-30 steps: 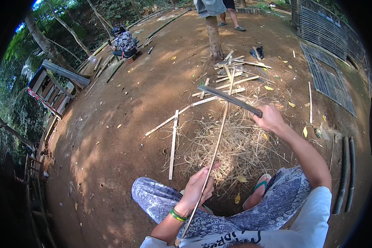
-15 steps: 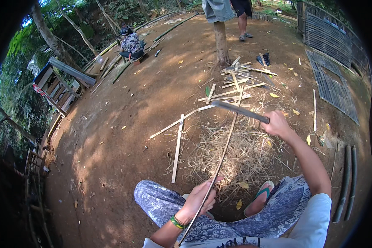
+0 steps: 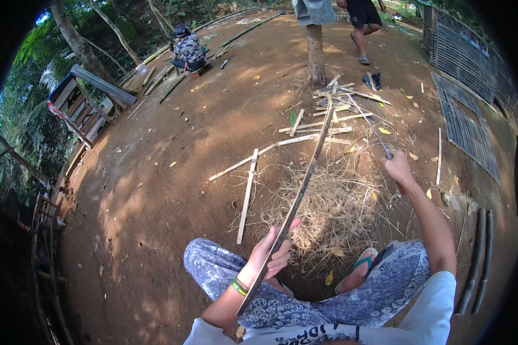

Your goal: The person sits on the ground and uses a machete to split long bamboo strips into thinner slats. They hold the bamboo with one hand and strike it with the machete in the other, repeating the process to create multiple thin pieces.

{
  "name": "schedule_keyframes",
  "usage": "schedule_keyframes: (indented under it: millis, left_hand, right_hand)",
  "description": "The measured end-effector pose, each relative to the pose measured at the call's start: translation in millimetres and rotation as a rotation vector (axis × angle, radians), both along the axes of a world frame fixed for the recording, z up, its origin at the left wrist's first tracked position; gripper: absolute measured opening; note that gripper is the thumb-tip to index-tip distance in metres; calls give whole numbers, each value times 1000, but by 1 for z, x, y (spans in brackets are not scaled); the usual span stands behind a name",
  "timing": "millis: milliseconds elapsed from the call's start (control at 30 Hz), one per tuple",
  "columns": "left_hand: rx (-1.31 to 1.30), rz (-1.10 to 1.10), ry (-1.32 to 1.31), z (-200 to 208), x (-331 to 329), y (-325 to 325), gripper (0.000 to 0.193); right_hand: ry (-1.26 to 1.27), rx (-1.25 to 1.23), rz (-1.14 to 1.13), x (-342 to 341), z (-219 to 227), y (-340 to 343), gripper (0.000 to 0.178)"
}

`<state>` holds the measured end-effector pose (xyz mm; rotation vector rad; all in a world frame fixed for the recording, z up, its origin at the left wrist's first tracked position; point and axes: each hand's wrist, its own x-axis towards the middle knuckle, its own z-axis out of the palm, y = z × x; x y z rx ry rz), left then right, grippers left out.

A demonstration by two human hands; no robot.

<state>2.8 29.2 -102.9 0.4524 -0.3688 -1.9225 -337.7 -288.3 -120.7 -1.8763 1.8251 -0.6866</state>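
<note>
My left hand (image 3: 265,253) is closed around a long bamboo strip (image 3: 306,187), below its middle. The strip slants from near my left forearm up and away to the right, its dark broad face toward me. My right hand (image 3: 398,168) grips the handle of a machete (image 3: 372,122). Its thin blade points away and slightly left, apart from the strip and seen nearly edge-on. Under the strip lies a heap of pale, curly shavings (image 3: 339,213), in front of my sandalled feet.
Split bamboo pieces (image 3: 342,118) lie scattered by a tree trunk (image 3: 315,54). One pale slat (image 3: 247,195) rests left of the shavings. Two dark poles (image 3: 479,261) and a bamboo panel (image 3: 466,123) lie at right. One person (image 3: 189,47) sits far left; another (image 3: 365,26) stands beyond the tree.
The machete has swung off the strip to the right, its tip now pointing away. The strip has turned to show its broad face. The far person's legs have shifted right.
</note>
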Motion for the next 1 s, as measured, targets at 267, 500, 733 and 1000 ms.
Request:
schedule_keyframes:
  millis: [267,500,733,1000]
  left_hand:
    - [-75,-53,187,-2,-11,-35,60]
    - [-45,-43,113,10,-17,-45,55]
    - [-76,100,-271,10,-25,-52,43]
    - [-145,212,-791,28,-48,-34,45]
  right_hand:
    - [31,-153,202,43,42,40,31]
    - [60,-125,417,76,68,74,25]
    - [252,-271,718,97,80,111,24]
    - [216,-331,574,97,84,94,15]
